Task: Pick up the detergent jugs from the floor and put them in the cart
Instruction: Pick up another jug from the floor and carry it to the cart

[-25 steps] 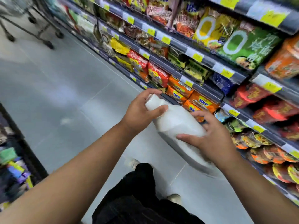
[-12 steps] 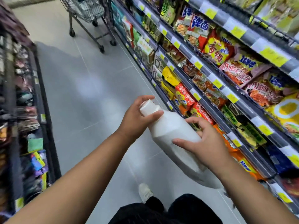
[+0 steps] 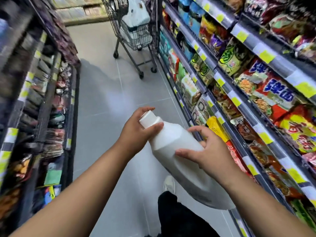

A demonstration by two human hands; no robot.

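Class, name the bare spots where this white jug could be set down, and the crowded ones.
Bare: the grey floor between the left shelves and right shelves, from the cart back to the shoe. Crowded: both shelves, packed; the cart holds pale jugs.

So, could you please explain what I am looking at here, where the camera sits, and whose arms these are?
There is no machine here. The camera sits on a person's head and looks forward and down, so the two bare arms are the wearer's own. This is the only view.

The left hand grips the cap and neck of a white detergent jug. The right hand holds its body, with the fingers curled round the side. The jug is tilted, cap pointing away, and is held above the grey floor.

Ahead in the aisle stands a wire cart with pale things inside; I cannot tell what they are. On the right are shelves of packaged food, on the left darker shelves. A shoe shows below the jug.
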